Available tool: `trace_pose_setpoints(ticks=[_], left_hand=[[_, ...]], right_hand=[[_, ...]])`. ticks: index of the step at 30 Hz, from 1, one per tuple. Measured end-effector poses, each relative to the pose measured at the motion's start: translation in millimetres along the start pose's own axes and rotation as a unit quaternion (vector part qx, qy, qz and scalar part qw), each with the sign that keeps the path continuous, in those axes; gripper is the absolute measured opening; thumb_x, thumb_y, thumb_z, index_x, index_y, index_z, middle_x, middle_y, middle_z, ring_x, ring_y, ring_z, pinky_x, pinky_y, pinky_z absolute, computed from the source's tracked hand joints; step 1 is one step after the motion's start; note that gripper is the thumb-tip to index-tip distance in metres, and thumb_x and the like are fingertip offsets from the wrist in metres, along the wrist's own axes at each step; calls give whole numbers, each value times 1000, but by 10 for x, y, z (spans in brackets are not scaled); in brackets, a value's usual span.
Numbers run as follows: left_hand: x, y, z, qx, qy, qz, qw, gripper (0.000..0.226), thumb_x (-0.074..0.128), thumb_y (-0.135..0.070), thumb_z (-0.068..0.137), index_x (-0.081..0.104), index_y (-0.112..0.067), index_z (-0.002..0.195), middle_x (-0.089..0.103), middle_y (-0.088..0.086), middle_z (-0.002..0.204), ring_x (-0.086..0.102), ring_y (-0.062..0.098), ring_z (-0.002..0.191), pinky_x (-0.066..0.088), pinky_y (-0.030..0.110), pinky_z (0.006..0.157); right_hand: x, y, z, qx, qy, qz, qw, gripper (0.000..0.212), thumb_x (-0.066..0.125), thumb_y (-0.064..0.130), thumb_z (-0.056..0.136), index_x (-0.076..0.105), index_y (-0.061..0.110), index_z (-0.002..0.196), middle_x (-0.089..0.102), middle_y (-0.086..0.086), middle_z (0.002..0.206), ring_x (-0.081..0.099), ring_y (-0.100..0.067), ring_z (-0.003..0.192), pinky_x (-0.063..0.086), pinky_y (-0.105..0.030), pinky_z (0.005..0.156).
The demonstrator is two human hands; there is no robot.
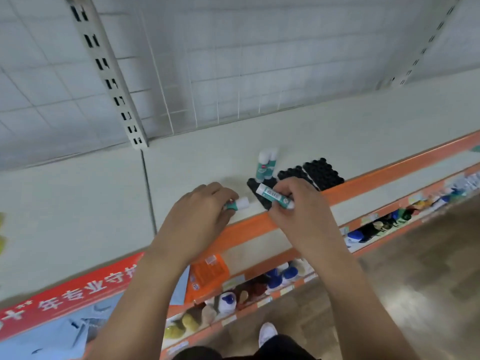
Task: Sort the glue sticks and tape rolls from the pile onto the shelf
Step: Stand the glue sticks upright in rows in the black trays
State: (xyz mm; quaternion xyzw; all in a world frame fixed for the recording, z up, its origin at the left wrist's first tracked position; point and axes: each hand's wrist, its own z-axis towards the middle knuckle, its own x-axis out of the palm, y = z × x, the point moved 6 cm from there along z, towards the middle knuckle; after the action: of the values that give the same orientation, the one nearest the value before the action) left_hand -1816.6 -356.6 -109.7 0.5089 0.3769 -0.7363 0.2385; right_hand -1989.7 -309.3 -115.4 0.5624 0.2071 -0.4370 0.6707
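Glue sticks fill both hands as I read it from here: the left hand (200, 211) has its fingers curled over one, the left stick (240, 203), whose white cap pokes out to the right just above the shelf (207, 162), and the right hand (301, 203) pinches the right stick (272, 195) between thumb and fingertips over the near edge. What the coming move turns on, I judge, is the standing pair (263, 166), two sticks already upright and touching each other a little further back on the shelf. That pair lies just beyond the right hand and slightly to its left, so the right hand is plainly the nearer one; the left hand sits well off to the pair's left. The right stick's long axis runs on a slant, one white end aimed up toward the pair and the other tucked against the fingers, and I cannot tell which end is the cap. To join the row it would need tipping onto its base, then a short push away from the orange rail (363, 185). The left stick lies nearly level, its cap pointing toward the right hand, and would need the longer carry rightward and back. Black bumpy packs (323, 175) lie flat beside the pair and under the right stick; whether they are tape rolls I cannot say, but I would steer the base clear of them so it lands on bare shelf.
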Motion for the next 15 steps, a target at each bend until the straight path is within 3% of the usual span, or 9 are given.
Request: trace_pose_setpoints(ticks=[5, 11, 15], left_hand=[[172, -225, 160, -39, 10, 22, 999, 27, 55, -31, 95, 60, -29, 122, 59, -8, 114, 55, 18, 105, 45, 31, 82], [264, -237, 126, -74, 14, -1, 997, 28, 58, -32, 93, 62, -29, 120, 60, -11, 113, 55, 15, 105, 42, 26, 81], [248, -176, 104, -81, 9, -83, 993, 26, 60, -35, 92, 67, -25, 114, 59, -14, 107, 57, 10, 97, 48, 27, 80]], right_hand=[[-78, -206, 160, -34, 49, 24, 998, 18, 63, 15, 86, 59, 18, 103, 55, 6, 97, 56, -11, 79, 51, -36, 68], [20, -190, 285, -75, 80, 30, 994, 20, 64, 15, 86, 61, 14, 106, 59, 2, 99, 57, -14, 83, 51, -34, 71], [125, -103, 295, -87, 91, 31, 992, 21, 64, 14, 86, 63, 12, 107, 60, -1, 100, 57, -17, 85, 50, -34, 73]])
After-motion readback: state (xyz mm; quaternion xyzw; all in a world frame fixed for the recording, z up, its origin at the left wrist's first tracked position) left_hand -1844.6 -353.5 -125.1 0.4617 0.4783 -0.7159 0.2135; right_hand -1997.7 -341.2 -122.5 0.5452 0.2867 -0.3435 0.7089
